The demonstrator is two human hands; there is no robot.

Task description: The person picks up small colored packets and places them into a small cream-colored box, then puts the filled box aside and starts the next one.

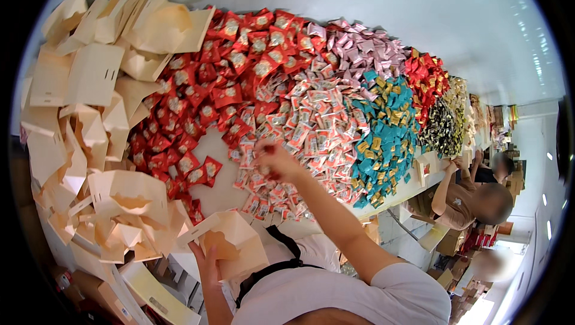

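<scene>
- Currently, the left hand [208, 266] holds an open cream box [248, 244] by its left side, fingers and thumb about the wall, at the near edge of the table [223, 172].
- The right hand [280, 163] is over the white packets [323, 124], fingers curled; something dark red shows at the fingertips, but I cannot tell whether it is gripped.
- The box looks like thin card: light, fairly stiff along its folds, likely to dent if squeezed mid-panel. A side wall near a corner seems the best hold, leaving the mouth free.
- The packets look small and light, with glossy, probably slippery wrappers. Pinching one by its crimped end or across its middle should serve.
- Red packets [230, 61] lie behind and left of the white ones, teal packets [386, 139] to their right; the heaps touch, so edges blur.
- Bare table shows between the red and white heaps, left of the right hand. The box pile [90, 79] crowds the left side, leaving little sideways room there.
</scene>
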